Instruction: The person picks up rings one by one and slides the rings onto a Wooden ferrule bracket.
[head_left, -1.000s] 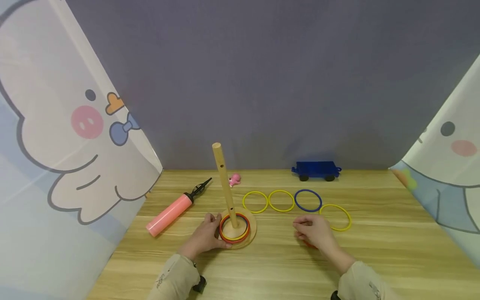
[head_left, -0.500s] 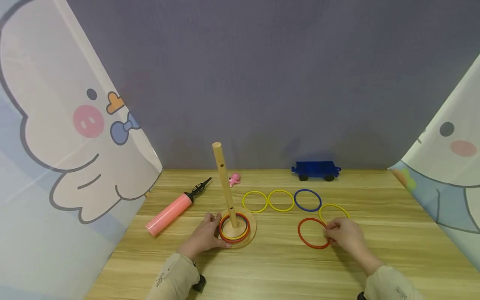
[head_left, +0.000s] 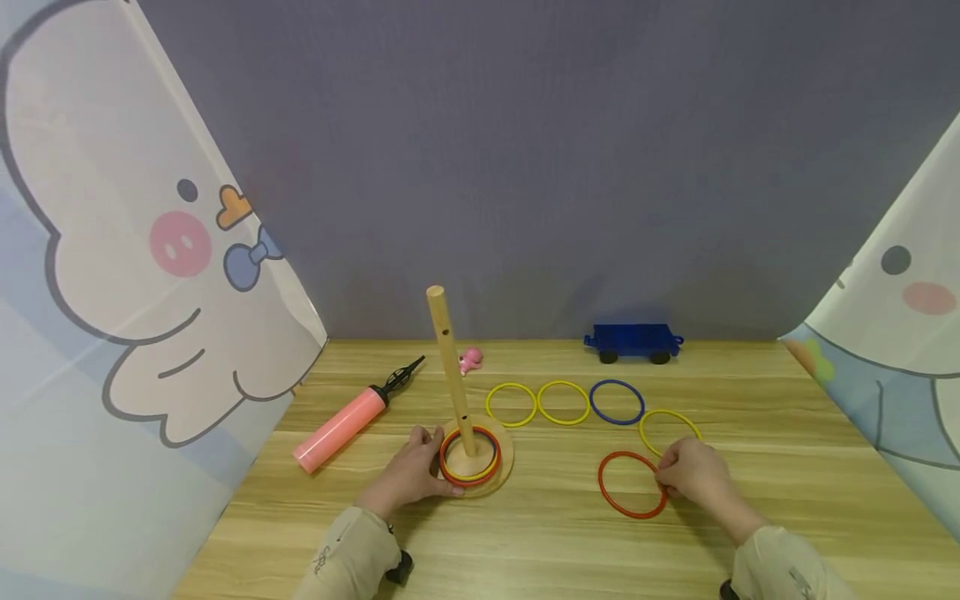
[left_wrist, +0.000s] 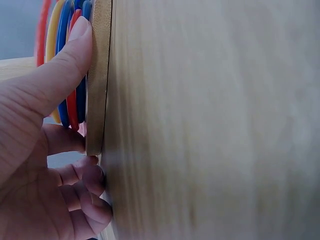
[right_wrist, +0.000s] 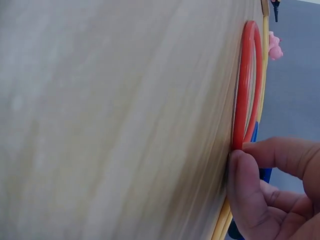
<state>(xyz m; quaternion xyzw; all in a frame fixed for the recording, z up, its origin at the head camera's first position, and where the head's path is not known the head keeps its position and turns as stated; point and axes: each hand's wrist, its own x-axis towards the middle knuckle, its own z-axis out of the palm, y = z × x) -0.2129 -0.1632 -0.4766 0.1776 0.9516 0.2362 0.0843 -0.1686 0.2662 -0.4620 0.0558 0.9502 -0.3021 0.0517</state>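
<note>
In the head view my right hand (head_left: 697,473) pinches the right side of a red ring (head_left: 636,517) between thumb and fingertips. The right wrist view shows this red ring (right_wrist: 242,100) lying low along the tabletop. My left hand (head_left: 408,473) grips the left edge of a ring-toss stand's round wooden base (head_left: 507,460). From the base rises a wooden post (head_left: 452,375). Around its foot lies a stack of rings (head_left: 471,483); red, yellow and blue ones show beside my thumb (left_wrist: 75,47) in the left wrist view. Just behind my right hand lies a yellow ring (head_left: 667,412).
Two more yellow rings (head_left: 563,382) and a blue ring (head_left: 617,382) lie in a row behind the stand and red ring. A blue toy wagon (head_left: 633,342) stands at the back. Left are a pink hand pump (head_left: 341,433) and a small pink figurine (head_left: 471,360).
My right hand has moved right, uncovering the red ring it had hidden, and now has this ring slightly nearer to me. My left hand keeps its grip on the base.
</note>
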